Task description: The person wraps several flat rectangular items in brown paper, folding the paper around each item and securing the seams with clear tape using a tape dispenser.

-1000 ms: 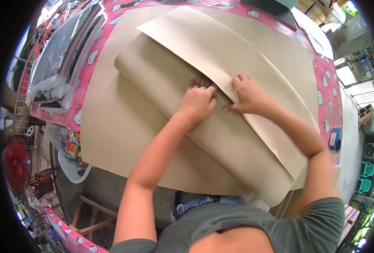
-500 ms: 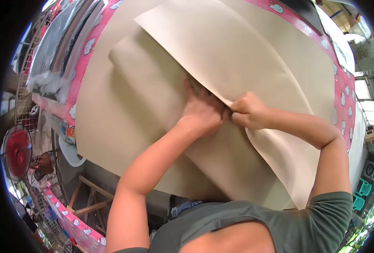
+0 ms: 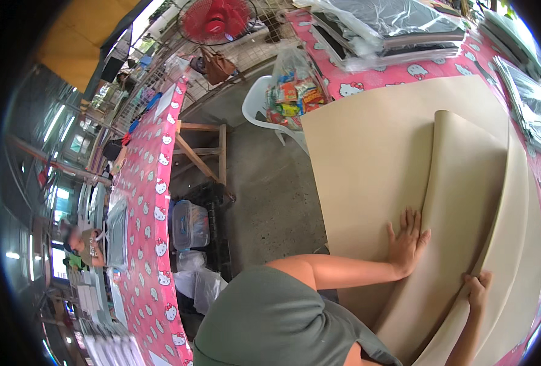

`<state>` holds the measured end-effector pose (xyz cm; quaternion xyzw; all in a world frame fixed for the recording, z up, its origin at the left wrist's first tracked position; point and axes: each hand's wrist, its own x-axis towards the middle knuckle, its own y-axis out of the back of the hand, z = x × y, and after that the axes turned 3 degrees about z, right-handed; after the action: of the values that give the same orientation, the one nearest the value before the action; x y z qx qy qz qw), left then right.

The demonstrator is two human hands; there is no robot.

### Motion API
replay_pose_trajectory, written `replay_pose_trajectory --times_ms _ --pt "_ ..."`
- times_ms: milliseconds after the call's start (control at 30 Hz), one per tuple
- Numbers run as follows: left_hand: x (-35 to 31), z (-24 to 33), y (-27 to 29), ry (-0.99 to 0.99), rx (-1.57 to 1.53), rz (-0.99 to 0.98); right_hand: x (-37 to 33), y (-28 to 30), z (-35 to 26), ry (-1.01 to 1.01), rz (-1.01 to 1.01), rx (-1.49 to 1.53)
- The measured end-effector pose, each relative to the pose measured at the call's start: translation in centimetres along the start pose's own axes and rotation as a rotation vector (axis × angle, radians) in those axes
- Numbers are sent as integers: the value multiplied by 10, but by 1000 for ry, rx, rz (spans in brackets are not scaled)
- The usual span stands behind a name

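We seem partway: on the pink-covered table (image 3: 383,78), our brown paper (image 3: 368,152) lies flat at left, doubled over toward the right. Our left hand (image 3: 408,245) presses beside the fold (image 3: 465,165), fingers spread; our right hand (image 3: 478,290) pinches a loose edge (image 3: 498,227), not yet flattened.

Red fan (image 3: 215,19), white chair (image 3: 256,102) and pink-covered left table (image 3: 151,299)

A clear bag of bright packets (image 3: 290,93) is at the chair; a brown handbag (image 3: 219,67) is by the wire mesh (image 3: 252,56), near the fan. A wooden frame (image 3: 223,154) and a lidded tub (image 3: 190,224) stand beside the left table. Plastic-wrapped boards (image 3: 398,36) lie at the upper right. Far left, a person (image 3: 92,247) is near bright lights (image 3: 54,122).
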<state>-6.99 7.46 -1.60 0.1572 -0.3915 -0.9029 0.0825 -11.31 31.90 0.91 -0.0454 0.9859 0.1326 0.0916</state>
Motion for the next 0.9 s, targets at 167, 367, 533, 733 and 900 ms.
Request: replay_pose_trajectory --times_ms 167,367,533,733,900 --pt "-20 40 7 -104 -592 94 -6 -2 -6 -86 325 271" --pt "4 9 -26 -244 -91 219 -7 12 -3 -3 14 49" --pt "25 9 8 -537 387 157 16 8 -16 -113 -134 -158" --pt "40 44 3 -772 596 -63 15 18 -54 -194 -246 -169" --pt "45 109 -22 -884 684 -366 -1 16 -56 -141 -179 -92"
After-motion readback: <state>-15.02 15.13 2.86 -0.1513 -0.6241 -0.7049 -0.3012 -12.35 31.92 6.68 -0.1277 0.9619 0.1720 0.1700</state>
